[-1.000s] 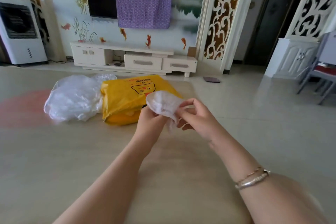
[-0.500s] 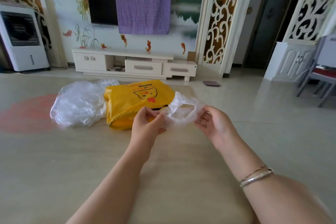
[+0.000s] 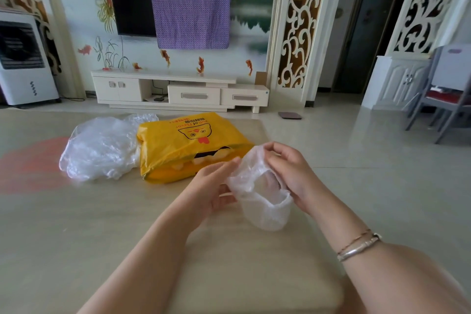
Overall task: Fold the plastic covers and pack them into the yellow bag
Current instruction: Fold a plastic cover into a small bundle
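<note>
You've got one clear plastic cover [image 3: 262, 199] up off the table [image 3: 76, 224], held between both hands just in front of you. Your right hand [image 3: 288, 173] has its grip closed on the cover's top edge, fingers curled and pinching the film. Your left hand [image 3: 216, 186] meets it from the other side, fingers stretched fairly straight along the film, thumb tucked under; whether it truly pinches, I cannot tell. The cover hangs open like a little pouch, mouth facing you. Just beyond your left hand lies the yellow bag [image 3: 188, 145], flat on the table, its open mouth turned your way. Touching its left side sits the heap of covers [image 3: 102, 148], loose and crumpled. There's a bracelet [image 3: 359, 247] on your right wrist.
</note>
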